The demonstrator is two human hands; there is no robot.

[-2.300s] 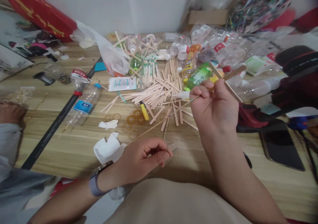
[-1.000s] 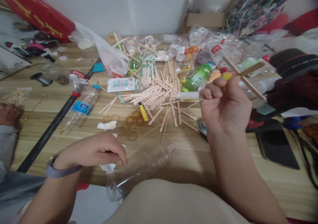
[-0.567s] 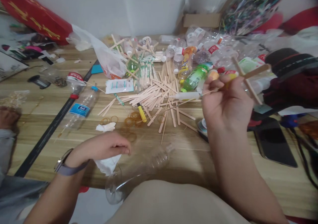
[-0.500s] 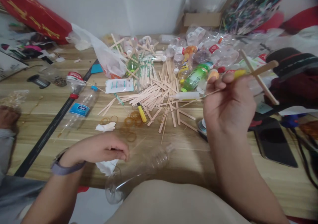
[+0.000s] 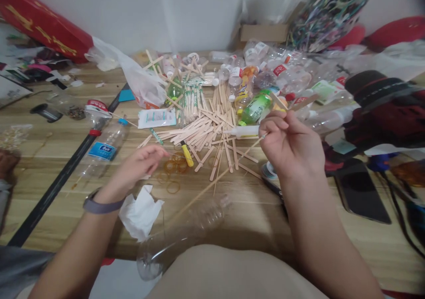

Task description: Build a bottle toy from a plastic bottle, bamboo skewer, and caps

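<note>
My right hand is raised at the right, its fingers closed on a thin wooden skewer that slants down to the left. Crossed craft sticks stick out above these fingers, partly hidden. My left hand hovers by the rubber bands, thumb and fingers pinched together. A faint thin line runs from its fingertips; what it is I cannot make out. Below lies a clear plastic bottle on its side, near my body. A crumpled white tissue rests beside my left wrist.
Loose craft sticks spread over the middle, with a yellow-handled tool and a white glue tube. Plastic bottles crowd the back right. A phone lies at right. Another person's hand shows at the left edge.
My left hand has moved up and slightly left, off the tissue. My right hand has shifted left and tilted, so the skewer now points down-left and the crossed sticks sit lower.
</note>
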